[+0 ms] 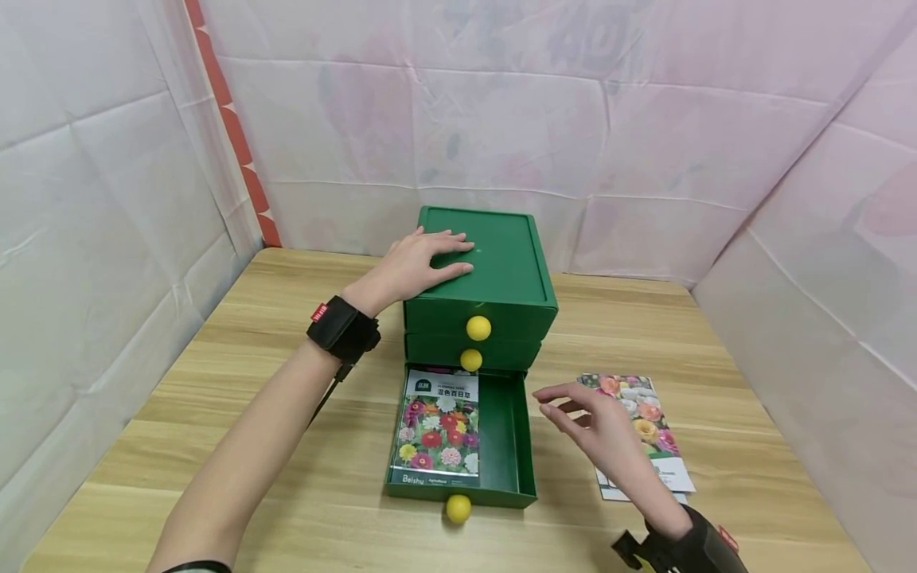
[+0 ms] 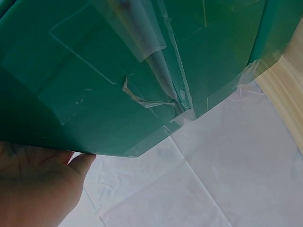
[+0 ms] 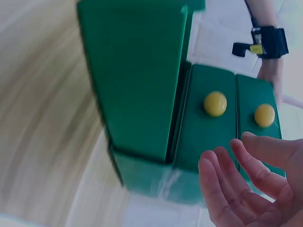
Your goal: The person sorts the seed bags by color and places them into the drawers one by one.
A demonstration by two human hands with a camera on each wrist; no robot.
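One green drawer cabinet [image 1: 501, 263] stands on one wooden table [image 1: 301, 318], with three drawers, the bottom drawer [image 1: 505, 446] pulled open, and three yellow knobs [image 1: 478, 328]. Two seed packets [image 1: 437, 430] are visible, along with two hands [image 1: 423, 263] and two wrist straps [image 1: 344, 328].

The head view is bright and evenly lit by soft, diffuse light, sharp throughout, with only faint shadows under the green drawer box [image 1: 494, 274] and the arms on the wooden table [image 1: 301, 509], whose edges bow from wide-angle distortion. The left wrist view is clear, with pale glare on the clear tape [image 2: 151, 38] stuck to the box. The right wrist view is smeared by motion blur, worst along the table's edge at the left, and the right hand [image 3: 251, 184] is soft and out of focus.
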